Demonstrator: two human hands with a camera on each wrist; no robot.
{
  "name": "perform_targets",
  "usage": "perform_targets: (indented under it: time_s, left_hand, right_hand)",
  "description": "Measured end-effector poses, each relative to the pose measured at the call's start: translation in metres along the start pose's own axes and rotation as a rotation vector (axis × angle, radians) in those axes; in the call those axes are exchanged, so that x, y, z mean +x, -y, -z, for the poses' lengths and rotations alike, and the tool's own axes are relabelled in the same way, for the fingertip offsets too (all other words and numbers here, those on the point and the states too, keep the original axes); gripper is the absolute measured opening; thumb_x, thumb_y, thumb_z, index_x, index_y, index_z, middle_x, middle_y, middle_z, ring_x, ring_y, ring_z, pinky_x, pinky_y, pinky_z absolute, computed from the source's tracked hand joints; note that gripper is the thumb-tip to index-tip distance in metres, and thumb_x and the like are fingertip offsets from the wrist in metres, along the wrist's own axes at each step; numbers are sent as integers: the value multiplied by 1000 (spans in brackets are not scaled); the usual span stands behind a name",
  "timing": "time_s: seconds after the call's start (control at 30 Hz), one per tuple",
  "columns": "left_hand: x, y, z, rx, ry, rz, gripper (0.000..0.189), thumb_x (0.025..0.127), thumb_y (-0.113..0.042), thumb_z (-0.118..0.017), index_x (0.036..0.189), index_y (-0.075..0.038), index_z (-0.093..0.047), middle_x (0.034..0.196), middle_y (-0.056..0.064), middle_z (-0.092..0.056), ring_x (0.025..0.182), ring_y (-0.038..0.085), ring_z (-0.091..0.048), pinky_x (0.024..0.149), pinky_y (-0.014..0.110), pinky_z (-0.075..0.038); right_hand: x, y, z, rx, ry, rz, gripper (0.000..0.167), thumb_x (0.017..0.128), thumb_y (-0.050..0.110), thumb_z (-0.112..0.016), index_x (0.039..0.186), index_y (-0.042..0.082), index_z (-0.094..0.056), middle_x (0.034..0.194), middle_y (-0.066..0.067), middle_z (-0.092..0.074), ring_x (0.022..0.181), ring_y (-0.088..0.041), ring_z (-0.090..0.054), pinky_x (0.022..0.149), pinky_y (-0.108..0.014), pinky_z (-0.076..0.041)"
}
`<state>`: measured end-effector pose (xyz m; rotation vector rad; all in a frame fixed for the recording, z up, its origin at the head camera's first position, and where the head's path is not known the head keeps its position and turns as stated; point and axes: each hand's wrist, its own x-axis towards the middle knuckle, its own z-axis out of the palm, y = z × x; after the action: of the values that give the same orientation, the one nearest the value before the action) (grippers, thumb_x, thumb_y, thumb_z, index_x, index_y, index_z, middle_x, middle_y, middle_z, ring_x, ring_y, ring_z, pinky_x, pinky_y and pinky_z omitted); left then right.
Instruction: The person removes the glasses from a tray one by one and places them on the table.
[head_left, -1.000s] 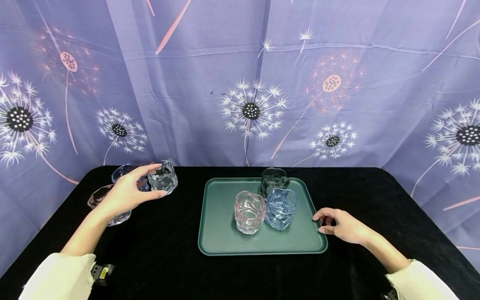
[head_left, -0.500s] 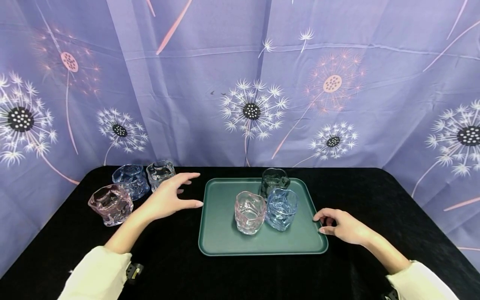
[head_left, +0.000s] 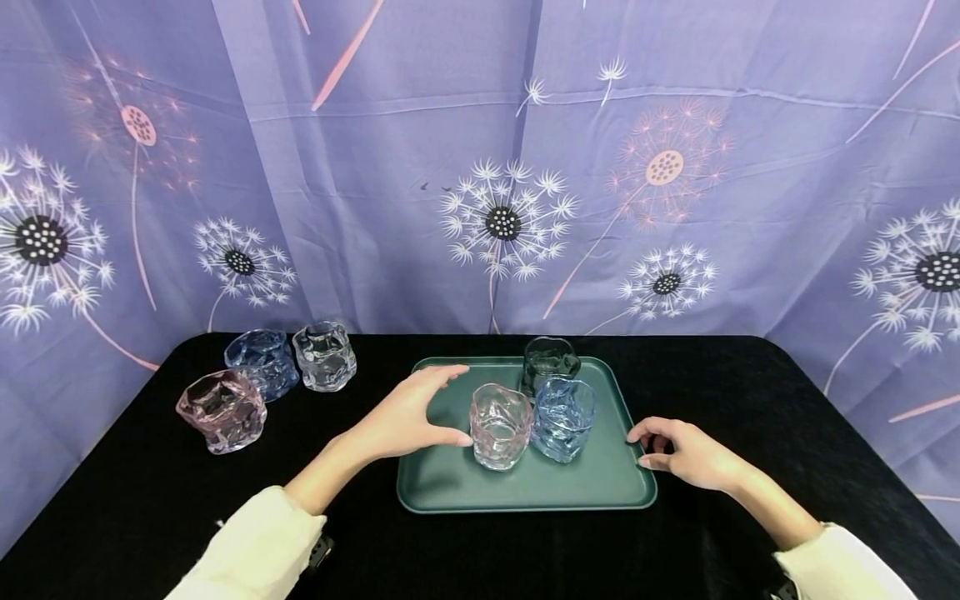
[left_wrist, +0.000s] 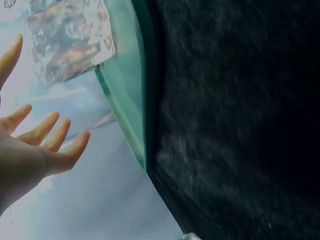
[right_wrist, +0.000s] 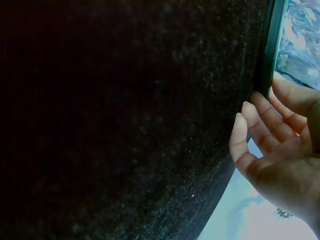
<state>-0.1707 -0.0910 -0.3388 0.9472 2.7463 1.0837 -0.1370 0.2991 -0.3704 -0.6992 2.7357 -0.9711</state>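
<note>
My left hand (head_left: 405, 421) is over the left part of the green tray (head_left: 457, 492), thumb and fingers spread beside a pale pink glass (head_left: 499, 429). The thumb tip is at that glass's left side; whether it touches I cannot tell. In the left wrist view the hand (left_wrist: 30, 155) shows spread fingers below the glass (left_wrist: 70, 42). A blue glass (head_left: 562, 421) stands close to the pink one, with a dark grey glass (head_left: 550, 362) behind them. At the tray's right rim my right hand (head_left: 690, 450) pinches the edge between thumb and finger, seen also in the right wrist view.
On the black tablecloth (head_left: 337, 500) at the left stand a pink glass (head_left: 222, 412), a blue glass (head_left: 262, 362) and a clear glass (head_left: 326, 357). A purple curtain (head_left: 375, 208) with dandelion prints hangs behind the table.
My left hand has let go of the clear glass at the far left and moved right to the pink glass on the tray. The right hand stays at the rim.
</note>
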Motion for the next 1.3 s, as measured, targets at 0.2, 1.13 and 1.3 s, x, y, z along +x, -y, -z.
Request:
perform_targets:
  time_s: [0.2,1.13,1.3]
  left_hand:
    - [7,-12,-17,-13,37,-14,82,69,-37,-79,137,-13,-41,136,8,-40,126,29,-32,97,48,-33]
    - [26,-26,-39,-40,55,5,82,69,-36,-79,137,-15,-39,131,11,-42,116,27,-44,92,44,-39]
    - [27,-26,-39,-50,40,2,78,69,-32,-80,135,-14,-42,129,11,-44,113,27,-46,91,44,-40]
  right_hand:
    - [0,0,0,2,-1,2,21,80,9,-68,99,4,-60,81,0,-52,71,-6,-47,59,-24,-41]
    - [0,-2,-1,8,-15,5,21,80,9,-69,99,4,-60,81,1,-53,70,-6,-47,59,-24,-41]
    - [0,-2,-2,9,-15,15,21,80,8,-69,98,4,-60,81,1,-52,70,-6,-47,59,-24,-41]
